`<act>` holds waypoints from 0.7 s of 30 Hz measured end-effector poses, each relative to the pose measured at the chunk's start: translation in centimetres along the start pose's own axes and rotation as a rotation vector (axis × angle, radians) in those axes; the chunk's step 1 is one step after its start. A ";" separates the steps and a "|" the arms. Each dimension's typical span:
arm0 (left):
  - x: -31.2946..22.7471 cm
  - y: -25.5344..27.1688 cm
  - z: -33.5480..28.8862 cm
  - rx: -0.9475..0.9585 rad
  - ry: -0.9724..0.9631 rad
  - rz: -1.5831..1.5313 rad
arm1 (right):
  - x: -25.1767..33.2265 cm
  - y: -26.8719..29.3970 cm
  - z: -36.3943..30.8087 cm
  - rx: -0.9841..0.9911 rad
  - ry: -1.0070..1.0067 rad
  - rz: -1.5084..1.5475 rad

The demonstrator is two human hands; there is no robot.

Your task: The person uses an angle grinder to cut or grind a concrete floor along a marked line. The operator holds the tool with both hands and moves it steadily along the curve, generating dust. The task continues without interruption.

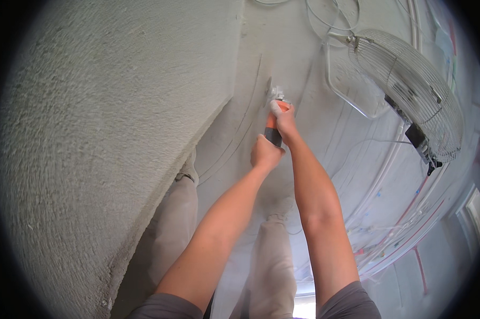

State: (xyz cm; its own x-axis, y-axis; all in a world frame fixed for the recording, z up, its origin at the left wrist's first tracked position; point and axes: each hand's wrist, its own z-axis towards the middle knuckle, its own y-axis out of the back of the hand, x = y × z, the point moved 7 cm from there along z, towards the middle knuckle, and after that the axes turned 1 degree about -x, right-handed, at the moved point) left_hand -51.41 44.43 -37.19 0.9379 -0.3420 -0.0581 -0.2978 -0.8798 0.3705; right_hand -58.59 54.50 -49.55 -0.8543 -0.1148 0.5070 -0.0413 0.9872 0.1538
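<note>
An orange and black angle grinder point(272, 123) is held out at arm's length in both hands, its head and thin disc point(269, 87) pointing away from me. Wrapped round the dark rear part of its body is my left hand point(266, 152). Farther forward, my right hand point(284, 119) grips the orange section just behind the metal head. Pale dust covers the head, and whether the disc touches the surface beyond I cannot tell. A thin cable or line point(240, 127) runs over the dusty floor to the left of the tool.
A rough plastered wall point(118, 122) with a broken lower edge fills the left side. To the right lies a large wire-caged fan point(410, 85) with a tubular stand point(351, 101). Loops of cable point(333, 16) lie at the far end; my feet and trousered legs are below.
</note>
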 end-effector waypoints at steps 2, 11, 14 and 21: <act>-0.3 0.0 0.2 0.014 0.006 -0.011 | 0.1 0.2 0.4 -0.015 -0.014 -0.026; -0.8 0.1 0.1 -0.010 0.013 -0.052 | 2.7 0.2 -0.9 0.060 -0.033 -0.021; -0.9 0.0 0.0 -0.008 0.008 -0.072 | 3.1 0.2 -1.1 0.062 -0.044 -0.056; -1.8 0.2 0.4 0.032 0.003 -0.103 | 3.2 0.3 0.2 0.066 -0.048 -0.085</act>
State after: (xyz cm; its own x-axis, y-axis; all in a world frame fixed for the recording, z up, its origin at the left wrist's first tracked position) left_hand -53.27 44.71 -37.34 0.9645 -0.2477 -0.0913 -0.2050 -0.9206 0.3325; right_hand -61.50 54.44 -48.05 -0.8699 -0.1946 0.4533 -0.1476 0.9795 0.1373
